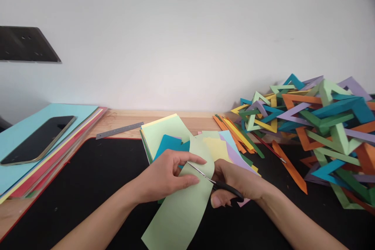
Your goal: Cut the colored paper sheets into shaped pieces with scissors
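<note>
My left hand (pixel 162 175) is closed on a pale green paper strip (pixel 178 215), with fingers and thumb bent around its left part. The strip curves toward me and its near end hangs low in the view. In my right hand (pixel 238 177) are scissors (pixel 227 190) with black handles; the thumb and fingers are around the grips. The metal blades lie across the strip and point toward my left fingers. Behind my hands are a stack of coloured sheets (pixel 171 123), a blue paper piece (pixel 166 145) and a pale yellow piece (pixel 217 146).
A large pile of folded paper links (pixel 328 121) rises at the right. Coloured strips (pixel 236 131) and an orange strip (pixel 290 168) lie beside it. A metal ruler (pixel 120 129) rests behind the black mat (pixel 114 168). A phone (pixel 38 140) lies on sheets (pixel 84 110) at left.
</note>
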The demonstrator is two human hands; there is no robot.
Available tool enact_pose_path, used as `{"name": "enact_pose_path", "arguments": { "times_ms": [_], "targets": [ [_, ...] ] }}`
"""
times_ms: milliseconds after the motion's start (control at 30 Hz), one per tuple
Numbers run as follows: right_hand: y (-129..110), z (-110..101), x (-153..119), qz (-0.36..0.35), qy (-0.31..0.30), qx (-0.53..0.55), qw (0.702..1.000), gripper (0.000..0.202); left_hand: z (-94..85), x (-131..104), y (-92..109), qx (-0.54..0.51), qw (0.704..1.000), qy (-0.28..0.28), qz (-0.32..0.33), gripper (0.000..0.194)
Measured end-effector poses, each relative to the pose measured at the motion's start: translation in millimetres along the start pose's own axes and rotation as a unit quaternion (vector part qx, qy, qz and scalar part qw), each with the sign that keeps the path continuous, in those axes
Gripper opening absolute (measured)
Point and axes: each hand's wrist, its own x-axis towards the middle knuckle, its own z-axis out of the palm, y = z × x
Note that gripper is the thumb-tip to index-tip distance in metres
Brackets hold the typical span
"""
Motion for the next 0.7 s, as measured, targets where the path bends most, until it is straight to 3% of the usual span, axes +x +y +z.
{"name": "enact_pose_path", "arguments": {
  "times_ms": [700],
  "targets": [
    [2.4,-0.1,0.4,0.019,0.013,-0.006,1.000,0.034,0.0,0.9,1.2,-0.011,1.000,0.005,-0.007,0.035]
  ]
}}
